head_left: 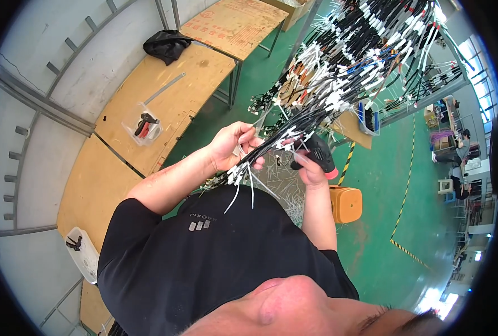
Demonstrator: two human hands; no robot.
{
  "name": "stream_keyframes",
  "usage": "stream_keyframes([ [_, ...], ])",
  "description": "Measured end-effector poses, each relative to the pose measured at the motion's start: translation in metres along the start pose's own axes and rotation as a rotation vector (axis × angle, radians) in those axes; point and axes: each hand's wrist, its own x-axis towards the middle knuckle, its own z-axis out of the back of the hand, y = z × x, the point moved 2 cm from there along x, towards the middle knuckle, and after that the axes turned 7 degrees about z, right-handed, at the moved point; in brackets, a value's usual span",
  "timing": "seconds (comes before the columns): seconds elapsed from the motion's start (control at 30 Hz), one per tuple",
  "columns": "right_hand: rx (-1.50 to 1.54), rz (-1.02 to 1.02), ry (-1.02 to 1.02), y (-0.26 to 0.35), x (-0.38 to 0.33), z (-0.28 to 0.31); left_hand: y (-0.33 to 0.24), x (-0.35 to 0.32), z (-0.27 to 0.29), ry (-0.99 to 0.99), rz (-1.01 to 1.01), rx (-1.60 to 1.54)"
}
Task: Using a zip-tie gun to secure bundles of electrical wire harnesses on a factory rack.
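Note:
A thick bundle of black cables with many white cable ties and tags runs from the upper right down to my waist. My left hand is closed at the lower part of the bundle, its thumb and fingers pinched together beside the cables. Long white tie tails hang below it. My right hand grips a black pistol-shaped power tool with a pinkish-red end, just right of the bundle. The tool's nose is hidden by the cables and white ties.
A rack of hanging cables fills the upper right. Wooden tables line the left, carrying a clear tray, a black bag and a white bin. An orange stool stands right. Cut tie scraps litter the floor. Other people sit far right.

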Motion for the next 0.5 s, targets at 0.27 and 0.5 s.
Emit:
stream_keyframes([
  [0.27, -0.26, -0.07, 0.009, 0.017, 0.009, 0.035, 0.005, -0.002, -0.014, -0.134, -0.048, 0.014],
  [0.5, -0.044, 0.042, 0.087, 0.013, 0.047, -0.013, 0.004, 0.004, -0.011, -0.237, 0.013, 0.028],
])
